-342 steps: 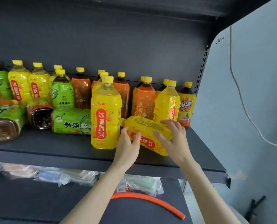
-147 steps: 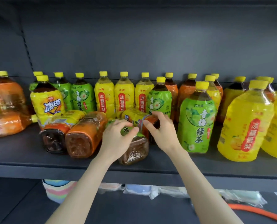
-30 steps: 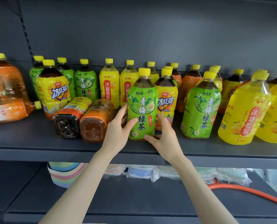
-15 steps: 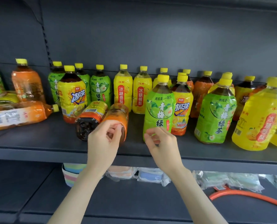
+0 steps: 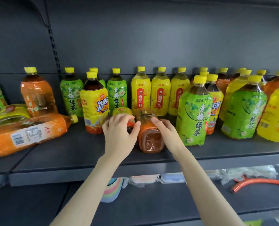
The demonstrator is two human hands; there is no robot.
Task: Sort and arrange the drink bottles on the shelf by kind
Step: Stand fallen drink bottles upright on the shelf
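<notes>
Now | left hand (image 5: pixel 119 137): fingers curl over lying yellow bottle (image 5: pixel 121 110) | right hand (image 5: pixel 168 134): fingers straight against lying orange bottle (image 5: pixel 150 139) | both on shelf (image 5: pixel 70 154), front | advice: stand each upright singly, clear of green bottle (image 5: pixel 194 111).

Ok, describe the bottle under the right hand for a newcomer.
On the dark shelf, find the front green bottle right of middle. Just left of it lies an orange bottle, its brown base facing out. The lying bottle beside it is yellow-labelled.

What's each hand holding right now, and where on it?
Left hand grips the lying yellow-labelled bottle over its base end. Right hand rests against the right side of the lying orange bottle; grip unclear.
</notes>
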